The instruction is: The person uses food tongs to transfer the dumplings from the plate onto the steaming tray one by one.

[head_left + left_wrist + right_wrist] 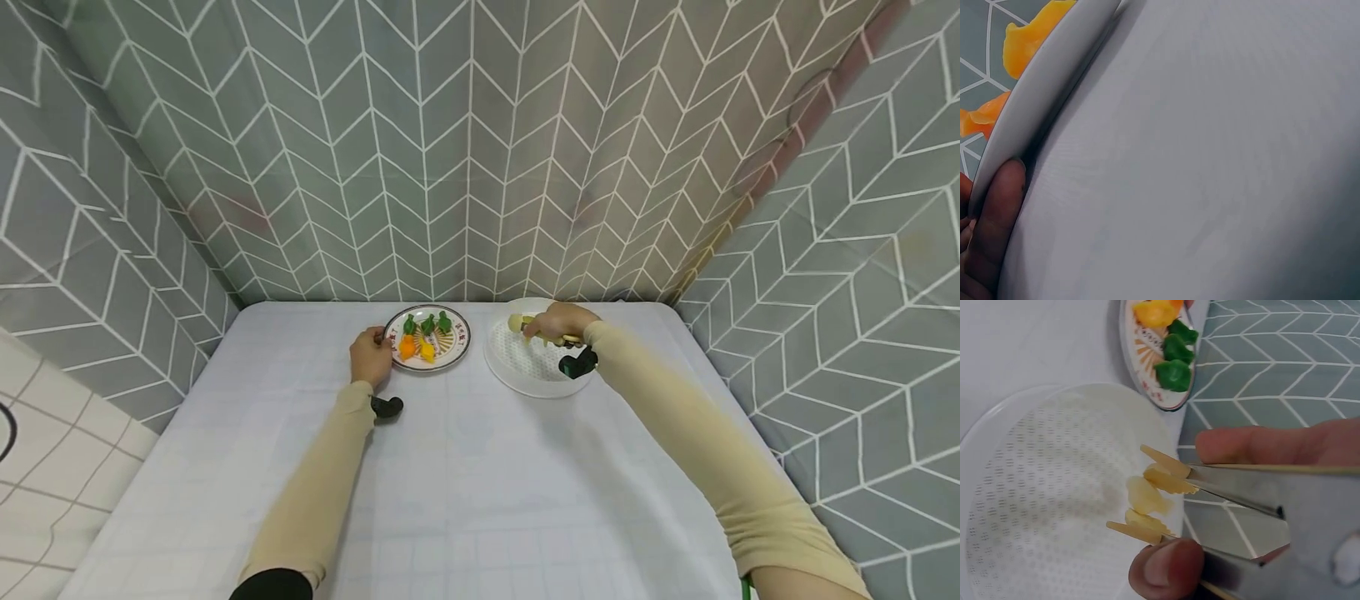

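Observation:
My left hand holds the left edge of a patterned plate; in the left wrist view its thumb lies against the underside of the rim. On the plate are green dumpling-shaped pieces, an orange one and a yellow one. My right hand grips metal tongs with beige tips. Between those tips is a pale yellow piece, over a round white perforated tray. Thumb and fingers press the tongs' arms from either side.
A white cloth covers the table. Grey curtains with a white chevron pattern hang behind it and along both sides. The plate stands left of the perforated tray, a small gap between them. Pale floor tiles show at lower left.

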Demonstrator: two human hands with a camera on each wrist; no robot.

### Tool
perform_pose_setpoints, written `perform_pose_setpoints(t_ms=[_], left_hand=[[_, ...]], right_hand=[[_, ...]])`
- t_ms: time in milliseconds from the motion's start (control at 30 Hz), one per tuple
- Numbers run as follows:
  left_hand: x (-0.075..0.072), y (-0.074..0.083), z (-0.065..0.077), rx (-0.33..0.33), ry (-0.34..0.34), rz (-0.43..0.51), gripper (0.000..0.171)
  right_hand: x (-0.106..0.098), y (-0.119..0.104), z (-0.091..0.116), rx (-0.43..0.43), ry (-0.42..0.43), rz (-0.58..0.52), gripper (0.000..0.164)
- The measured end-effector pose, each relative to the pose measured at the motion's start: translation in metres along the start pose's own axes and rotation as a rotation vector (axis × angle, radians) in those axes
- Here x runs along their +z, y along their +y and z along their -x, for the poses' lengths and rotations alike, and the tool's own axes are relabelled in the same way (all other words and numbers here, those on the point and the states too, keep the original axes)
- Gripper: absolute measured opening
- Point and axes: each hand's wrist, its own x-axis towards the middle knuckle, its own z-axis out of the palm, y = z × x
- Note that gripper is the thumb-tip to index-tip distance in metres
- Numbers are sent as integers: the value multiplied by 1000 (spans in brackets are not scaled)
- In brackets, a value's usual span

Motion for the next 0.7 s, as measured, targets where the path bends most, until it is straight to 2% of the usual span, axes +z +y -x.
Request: perform_pose_setpoints(t_ms=[467, 700], left_hand=[[1, -3, 0, -27, -24, 3, 42], [0, 0, -3, -22, -29, -4, 42]], right_hand=[[24, 4, -13, -12, 3, 52, 57], [24, 3, -16, -31, 14, 102, 54]])
